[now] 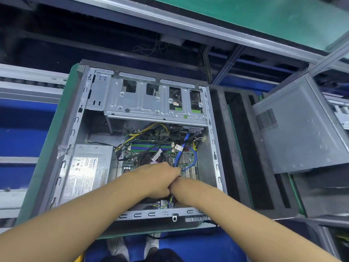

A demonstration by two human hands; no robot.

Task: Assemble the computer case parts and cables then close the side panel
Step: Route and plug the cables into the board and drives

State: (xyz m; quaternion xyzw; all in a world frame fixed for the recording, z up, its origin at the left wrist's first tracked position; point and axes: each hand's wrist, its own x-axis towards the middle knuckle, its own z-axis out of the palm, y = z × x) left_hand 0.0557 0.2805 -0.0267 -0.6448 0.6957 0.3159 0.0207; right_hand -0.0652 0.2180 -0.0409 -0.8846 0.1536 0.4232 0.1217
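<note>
Over the motherboard [129, 166] my left hand [159, 178] and right hand [182, 188] meet, grips curled. I cannot tell what they clamp. Side panel [302, 133] lies right, beyond my right hand.

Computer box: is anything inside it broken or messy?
Nothing looks broken. A crumpled scrap of clear plastic sticks to the left rim of the case, and cables lie tangled across the motherboard. A white plug hangs loose near the right wall.

Inside the case [213, 140], the power supply [88, 167] lies left of the motherboard [186, 159], drive cage [143, 103] behind.
</note>
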